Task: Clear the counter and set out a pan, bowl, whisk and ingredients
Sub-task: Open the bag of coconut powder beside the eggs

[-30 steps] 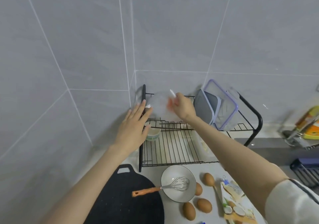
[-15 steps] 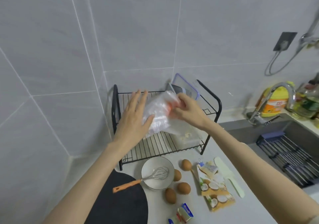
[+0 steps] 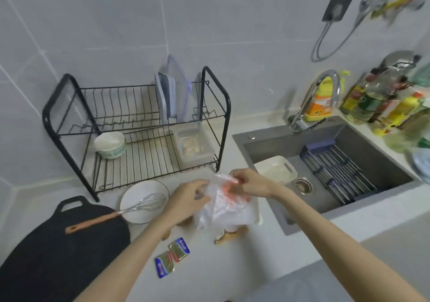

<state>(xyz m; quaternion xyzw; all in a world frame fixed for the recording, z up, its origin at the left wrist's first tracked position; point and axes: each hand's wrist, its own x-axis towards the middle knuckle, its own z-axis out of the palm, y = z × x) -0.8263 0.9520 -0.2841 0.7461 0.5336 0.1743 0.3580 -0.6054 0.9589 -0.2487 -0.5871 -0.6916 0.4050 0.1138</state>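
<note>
Crumpled clear plastic bag with orange-red print (image 3: 221,206): contents not discernible; it covers most of a coconut-printed paper packet (image 3: 229,235). Left hand (image 3: 186,201) hides all but slivers of brown rounded egg-like shapes (image 3: 166,233). Black round flat pan (image 3: 58,255) cut off by left and bottom picture edges. Yellow and green bottles (image 3: 381,99) at bench's back right corner blurred. Blue-edged foil packets (image 3: 172,256): print unreadable.

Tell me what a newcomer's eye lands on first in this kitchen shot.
First comes the crinkled clear plastic bag with orange-red print, gripped by the left hand and the right hand over the middle of the counter. Behind it, the black two-tier wire dish rack stands against the tiled wall. At lower left lies the flat black round pan, beside a white bowl holding a wooden-handled wire whisk.
</note>
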